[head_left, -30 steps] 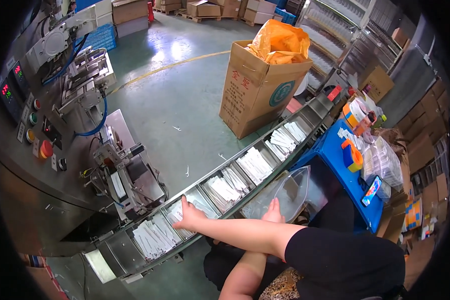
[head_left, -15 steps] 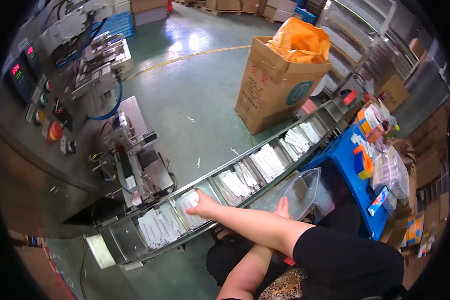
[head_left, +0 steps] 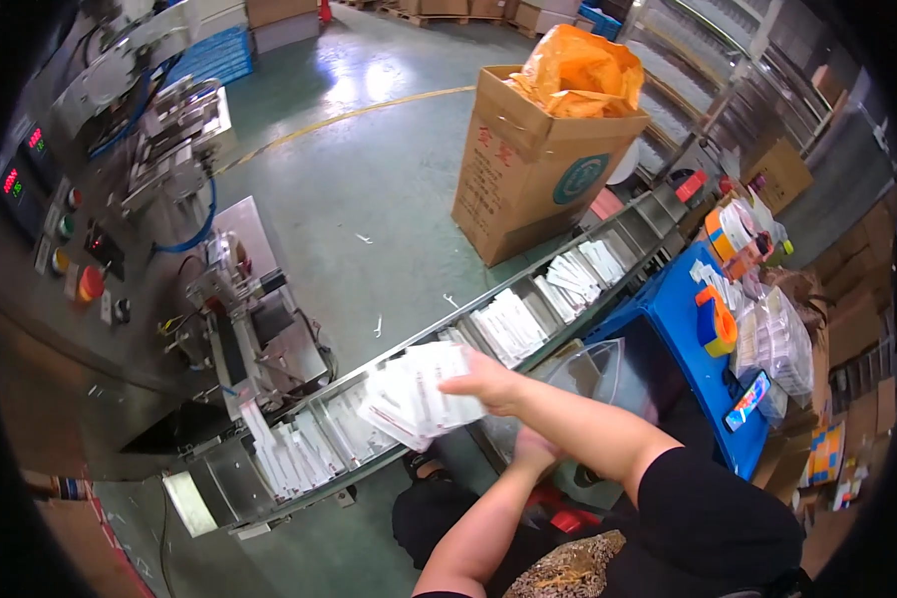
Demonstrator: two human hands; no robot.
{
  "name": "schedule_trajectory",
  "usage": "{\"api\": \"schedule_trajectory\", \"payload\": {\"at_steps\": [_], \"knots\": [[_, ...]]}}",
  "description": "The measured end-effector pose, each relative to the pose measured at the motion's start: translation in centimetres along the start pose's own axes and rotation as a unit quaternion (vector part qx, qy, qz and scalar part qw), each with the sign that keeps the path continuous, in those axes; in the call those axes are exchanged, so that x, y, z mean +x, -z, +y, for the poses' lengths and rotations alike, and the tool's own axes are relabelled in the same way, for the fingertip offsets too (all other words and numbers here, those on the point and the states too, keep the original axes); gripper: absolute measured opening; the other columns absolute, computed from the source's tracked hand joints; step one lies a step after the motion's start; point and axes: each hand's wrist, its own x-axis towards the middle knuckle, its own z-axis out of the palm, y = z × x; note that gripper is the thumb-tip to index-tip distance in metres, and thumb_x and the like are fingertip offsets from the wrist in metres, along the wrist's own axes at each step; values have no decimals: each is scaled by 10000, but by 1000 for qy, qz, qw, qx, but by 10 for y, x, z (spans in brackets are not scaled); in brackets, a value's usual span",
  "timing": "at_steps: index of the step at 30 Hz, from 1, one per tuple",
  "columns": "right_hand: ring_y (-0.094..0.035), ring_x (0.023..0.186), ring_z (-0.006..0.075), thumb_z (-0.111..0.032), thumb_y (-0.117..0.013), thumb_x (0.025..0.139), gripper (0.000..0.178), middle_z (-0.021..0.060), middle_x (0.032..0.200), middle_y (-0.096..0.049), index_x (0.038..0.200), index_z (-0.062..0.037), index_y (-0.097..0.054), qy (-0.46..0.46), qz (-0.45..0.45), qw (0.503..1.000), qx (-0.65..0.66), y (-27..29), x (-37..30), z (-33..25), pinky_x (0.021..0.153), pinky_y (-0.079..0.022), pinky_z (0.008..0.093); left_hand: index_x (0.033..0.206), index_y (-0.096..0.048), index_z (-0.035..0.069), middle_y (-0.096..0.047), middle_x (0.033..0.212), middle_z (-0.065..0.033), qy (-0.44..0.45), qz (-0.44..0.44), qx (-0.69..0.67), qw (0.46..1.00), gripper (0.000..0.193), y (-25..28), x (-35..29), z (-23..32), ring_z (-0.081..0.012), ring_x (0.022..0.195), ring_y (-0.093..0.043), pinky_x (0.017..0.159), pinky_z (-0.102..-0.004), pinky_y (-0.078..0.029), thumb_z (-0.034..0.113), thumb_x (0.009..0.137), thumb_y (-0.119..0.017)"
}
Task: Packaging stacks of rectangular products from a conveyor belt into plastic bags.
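Note:
My right hand (head_left: 488, 384) grips a fanned bundle of flat white packets (head_left: 419, 394), thumb on top, above a long metal conveyor (head_left: 231, 486) divided into compartments. Lower down, my left hand (head_left: 536, 448) is beneath the right forearm, which partly covers it; its fingers are hidden. A clear plastic bag (head_left: 600, 367) lies beside it. More white packets (head_left: 294, 458) fill a compartment left of the bundle, and further stacks (head_left: 508, 327) stand in compartments to the right. The held bundle hides part of the conveyor's middle.
At left stands a machine (head_left: 254, 329) beside a panel with buttons (head_left: 90, 284). A tall cardboard box (head_left: 513, 164) with an orange bag (head_left: 578, 75) stands beyond the conveyor. On the blue table (head_left: 668, 317) at right are a tape dispenser (head_left: 718, 324) and a phone (head_left: 747, 401).
My right hand has lifted the white packets out of a conveyor compartment and moved right with them. My left hand has drawn back nearer to me. The view has shifted slightly.

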Motion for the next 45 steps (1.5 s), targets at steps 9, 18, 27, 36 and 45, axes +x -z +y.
{"api": "schedule_trajectory", "payload": {"at_steps": [9, 18, 27, 36, 45], "knots": [[-588, 1010, 226, -96, -732, 684, 608, 108, 1112, -593, 1223, -13, -464, -34, 191, 980, 32, 150, -196, -35, 877, -467, 378, 1303, -362, 51, -371, 1338, -208, 58, 95, 244, 963, 599, -12, 13, -6, -359, 1244, -350, 1028, -399, -289, 220, 771, -580], [-588, 960, 161, -10, -704, 664, 526, 56, 1029, -624, 1158, -36, -525, -80, 250, 963, -57, 193, -205, 33, 872, -446, 313, 1377, -112, -9, -319, 1345, -269, 183, -98, 215, 954, 785, -36, 32, 19, -416, 1094, -484, 895, -403, -425, 293, 806, -558], [-428, 1166, 394, -305, -726, 629, 869, 262, 1284, -404, 1332, -31, -294, -270, 342, 769, -469, 238, -139, 116, 1006, -340, 418, 1386, -2, -25, -128, 1410, -303, 165, -112, 304, 932, 867, -62, 19, 13, -461, 960, -534, 795, -444, -464, 160, 731, -538], [-407, 1156, 375, -326, -680, 725, 826, 171, 1295, -379, 1374, -90, -227, -237, 396, 611, -644, 284, -107, 195, 902, -369, 516, 1379, -119, -42, -206, 1389, -303, 79, -146, 262, 951, 854, -69, 9, 29, -377, 728, -619, 567, -377, -515, 246, 741, -608], [-435, 1154, 366, -506, -643, 671, 865, 171, 1345, -363, 1348, -87, -303, -221, 311, 551, -742, 259, -113, 205, 893, -344, 590, 1382, -152, -20, -203, 1402, -273, 82, -91, 209, 970, 753, -61, 11, 17, -362, 602, -603, 547, -388, -507, 78, 730, -514]]}}
